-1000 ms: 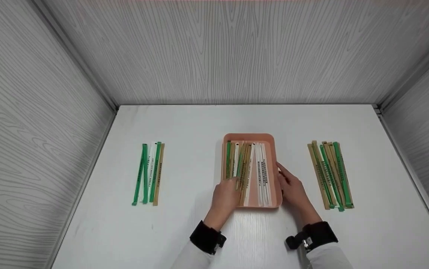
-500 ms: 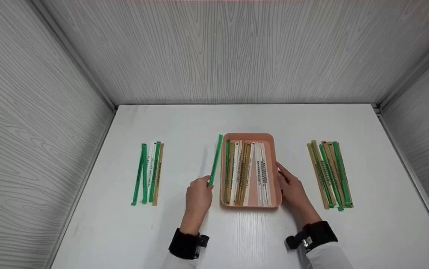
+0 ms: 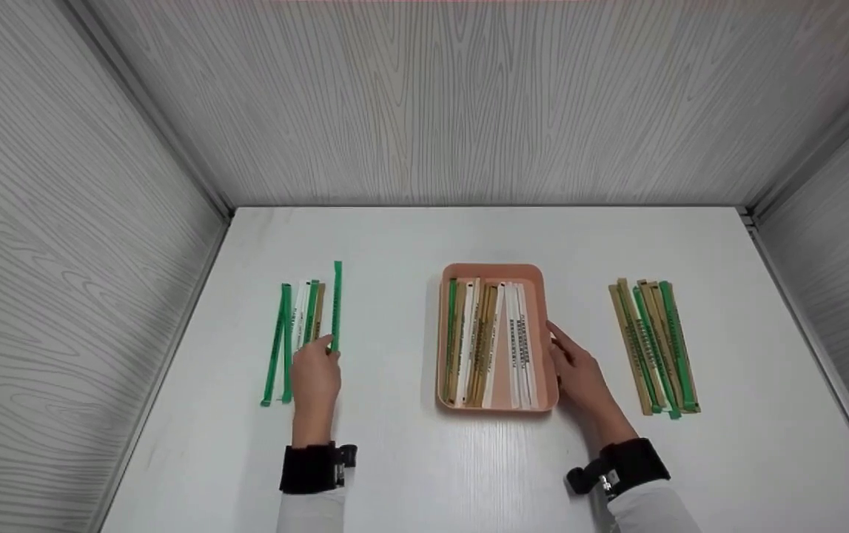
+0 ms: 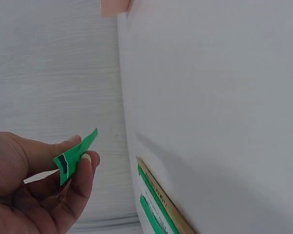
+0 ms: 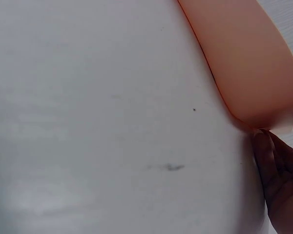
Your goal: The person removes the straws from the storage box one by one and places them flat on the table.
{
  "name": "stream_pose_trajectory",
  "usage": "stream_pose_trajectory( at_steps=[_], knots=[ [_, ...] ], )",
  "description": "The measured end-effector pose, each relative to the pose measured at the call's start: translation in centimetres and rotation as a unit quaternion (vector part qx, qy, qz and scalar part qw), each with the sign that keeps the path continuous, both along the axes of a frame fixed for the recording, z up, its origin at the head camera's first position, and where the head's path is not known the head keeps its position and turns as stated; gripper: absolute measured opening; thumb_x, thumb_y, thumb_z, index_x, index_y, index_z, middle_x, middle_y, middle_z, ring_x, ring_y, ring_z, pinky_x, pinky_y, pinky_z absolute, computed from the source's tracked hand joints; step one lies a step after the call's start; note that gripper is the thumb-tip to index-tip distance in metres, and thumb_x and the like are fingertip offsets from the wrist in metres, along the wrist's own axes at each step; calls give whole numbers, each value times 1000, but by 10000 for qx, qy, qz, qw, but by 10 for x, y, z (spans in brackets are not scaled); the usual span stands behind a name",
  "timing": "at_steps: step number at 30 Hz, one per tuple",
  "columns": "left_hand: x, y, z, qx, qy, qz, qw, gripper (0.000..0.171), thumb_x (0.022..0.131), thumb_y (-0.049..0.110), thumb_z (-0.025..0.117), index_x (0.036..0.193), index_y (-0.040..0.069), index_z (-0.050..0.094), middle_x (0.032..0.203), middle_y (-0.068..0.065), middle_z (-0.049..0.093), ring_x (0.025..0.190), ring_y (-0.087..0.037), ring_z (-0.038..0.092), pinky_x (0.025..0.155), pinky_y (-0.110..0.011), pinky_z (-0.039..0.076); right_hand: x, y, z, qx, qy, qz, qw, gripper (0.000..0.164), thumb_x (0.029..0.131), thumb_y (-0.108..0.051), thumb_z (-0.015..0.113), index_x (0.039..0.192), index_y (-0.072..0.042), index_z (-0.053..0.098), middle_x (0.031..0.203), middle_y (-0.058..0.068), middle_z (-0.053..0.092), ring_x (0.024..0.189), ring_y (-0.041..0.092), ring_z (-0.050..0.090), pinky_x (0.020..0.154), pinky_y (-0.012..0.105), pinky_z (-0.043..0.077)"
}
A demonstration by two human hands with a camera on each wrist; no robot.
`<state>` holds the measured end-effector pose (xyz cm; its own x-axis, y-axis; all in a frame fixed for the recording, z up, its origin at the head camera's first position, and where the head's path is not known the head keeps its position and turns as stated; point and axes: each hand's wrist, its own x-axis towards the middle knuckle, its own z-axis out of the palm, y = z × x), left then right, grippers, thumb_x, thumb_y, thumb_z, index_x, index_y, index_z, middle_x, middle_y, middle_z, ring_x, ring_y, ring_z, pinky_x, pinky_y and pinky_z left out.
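My left hand (image 3: 316, 377) pinches a green paper-wrapped straw (image 3: 337, 300) near its lower end, between thumb and fingers. The straw points away from me, raised above the table as the left wrist view shows. Just left of it lies a group of wrapped straws, green, white and brown (image 3: 287, 333); the hand covers the lower part of some. My right hand (image 3: 587, 381) holds the right side of a pink tray (image 3: 491, 271), fingertips at its lower edge in the right wrist view. Inside the tray, green, brown and white wrapped straws (image 3: 517, 340) lie lengthwise.
Another group of brown and green wrapped straws (image 3: 653, 344) lies on the white table (image 3: 394, 244), right of the right hand. Grey wood-grain panels (image 3: 424, 104) stand at the back and both sides. Black wrist bands with cameras sit on both wrists.
My left hand has lifted the green straw out of the tray and carried it left, to beside the left group. The right hand and tray have stayed put.
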<state>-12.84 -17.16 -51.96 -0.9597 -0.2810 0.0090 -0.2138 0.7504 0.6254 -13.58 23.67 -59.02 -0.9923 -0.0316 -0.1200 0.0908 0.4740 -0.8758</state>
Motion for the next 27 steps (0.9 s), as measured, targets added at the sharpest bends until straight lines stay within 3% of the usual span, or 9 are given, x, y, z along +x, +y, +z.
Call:
stream_pose_trajectory(
  at_steps=[6,10,14,17,20,23,27],
  knots=[
    [-2,-27,-4,-17,-231,426,9988,33,92,-3,61,125,-7,62,115,-31,63,98,-42,65,73,-50,54,0,-1,0,-99,22,-21,9999,48,106,-32,45,153,-30,37,145,14,48,129,30,47,104,49,37],
    [1,-39,-9,63,-280,689,9972,35,91,-5,58,126,-5,62,113,-33,62,86,-43,67,57,-46,54,0,-1,0,-57,38,-39,10000,48,106,-30,45,153,-30,37,145,14,48,126,29,49,103,48,38],
    [5,-47,-14,164,-342,737,9966,38,91,-7,52,129,-6,59,110,-35,62,76,-41,67,43,-37,51,-1,-1,-1,-2,27,-64,10000,47,106,-29,45,152,-30,37,144,15,49,123,28,51,101,47,39],
    [8,-51,-17,147,-455,725,9962,39,92,-7,48,130,-9,56,111,-36,61,81,-42,66,49,-40,53,-1,-1,-1,5,33,-71,10000,47,106,-29,45,152,-31,38,142,15,50,121,28,52,101,47,40],
    [8,-52,-20,64,-472,744,9961,41,92,-7,51,132,-11,54,113,-35,59,92,-44,64,63,-48,55,-1,0,-1,37,55,-65,10000,47,106,-28,45,152,-30,38,142,16,51,120,28,53,100,47,40],
    [7,-48,-22,-30,-294,775,9966,43,90,-5,58,132,-12,53,114,-35,59,100,-46,61,73,-55,52,-1,0,-2,75,57,-65,9999,47,106,-29,45,152,-30,38,143,16,50,121,29,52,101,48,40],
    [6,-32,-19,-214,10,605,9979,43,89,0,66,129,-12,56,113,-35,59,103,-47,60,76,-57,51,-2,-1,-2,55,44,-94,9999,47,106,-29,45,152,-31,38,144,15,48,124,28,51,101,48,39]
  ],
)
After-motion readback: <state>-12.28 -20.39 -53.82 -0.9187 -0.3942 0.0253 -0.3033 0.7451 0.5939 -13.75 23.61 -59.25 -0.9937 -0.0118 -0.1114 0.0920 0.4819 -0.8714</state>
